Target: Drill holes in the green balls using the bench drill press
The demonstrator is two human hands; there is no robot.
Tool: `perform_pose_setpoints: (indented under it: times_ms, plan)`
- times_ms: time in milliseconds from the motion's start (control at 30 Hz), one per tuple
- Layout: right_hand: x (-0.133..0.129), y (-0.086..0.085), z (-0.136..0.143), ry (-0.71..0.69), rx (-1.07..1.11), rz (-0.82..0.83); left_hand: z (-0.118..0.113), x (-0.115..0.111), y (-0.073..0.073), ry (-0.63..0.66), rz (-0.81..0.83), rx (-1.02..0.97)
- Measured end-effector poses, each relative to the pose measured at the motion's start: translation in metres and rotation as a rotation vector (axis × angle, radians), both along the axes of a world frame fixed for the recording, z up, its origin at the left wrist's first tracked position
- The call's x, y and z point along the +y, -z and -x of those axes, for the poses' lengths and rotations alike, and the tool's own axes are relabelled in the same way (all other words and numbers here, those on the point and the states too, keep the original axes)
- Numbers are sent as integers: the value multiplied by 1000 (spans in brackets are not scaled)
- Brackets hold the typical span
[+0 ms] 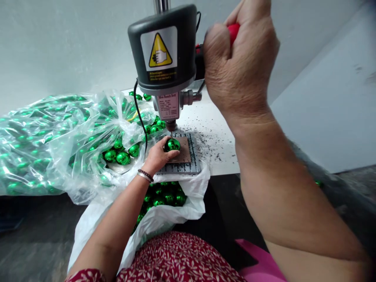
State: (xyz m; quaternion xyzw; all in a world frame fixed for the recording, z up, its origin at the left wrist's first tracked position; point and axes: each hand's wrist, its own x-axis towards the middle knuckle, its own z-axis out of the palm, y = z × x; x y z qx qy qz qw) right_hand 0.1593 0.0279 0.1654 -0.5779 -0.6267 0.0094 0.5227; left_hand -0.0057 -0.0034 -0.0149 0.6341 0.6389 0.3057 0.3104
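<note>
My left hand [158, 156] holds a shiny green ball [172, 145] between thumb and fingers, on a brown board [184, 150] over the drill's grey base plate [195, 166]. The bit of the black bench drill [164, 47] points down at the top of the ball; whether it touches cannot be made out. Raised at the upper right, my right hand [242, 58] is wrapped round a red knob [234, 33] on the drill's lever.
Left on the white table [220, 156] lies a large clear bag [35, 145] of green balls, some loose at its mouth. Below the table edge hangs a white bag [195, 197] with several more. Dark shavings lie right of the base; a black cable hangs beside the drill.
</note>
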Motion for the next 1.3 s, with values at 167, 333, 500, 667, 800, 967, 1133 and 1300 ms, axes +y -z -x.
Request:
perform_pose_setpoints:
  times_ms: [167, 333, 500, 667, 800, 967, 1133, 1300]
  plan:
    - [-1, 2, 0, -5, -5, -18, -5, -4, -4, -1, 5, -4]
    - [-3, 4, 0, -18, 42, -59, -8, -3, -2, -30, 18, -51]
    - [-9, 9, 0, -25, 58, -117, -7, -2, 4, -49, 19, -74]
    - [-16, 33, -6, -59, 15, -321, -7, -3, 4, -62, 28, -76]
    - [-22, 63, -11, 30, -87, -484, -7, -4, 3, -64, 34, -73]
    - [-29, 84, -11, 99, -146, -552, -7, -4, 7, -50, 18, -76]
    - [-31, 87, -9, 114, -74, -484, -7, -6, 6, -49, -4, -78]
    - [-34, 96, -8, 94, -70, -504, -7, -7, 3, -39, -8, -67]
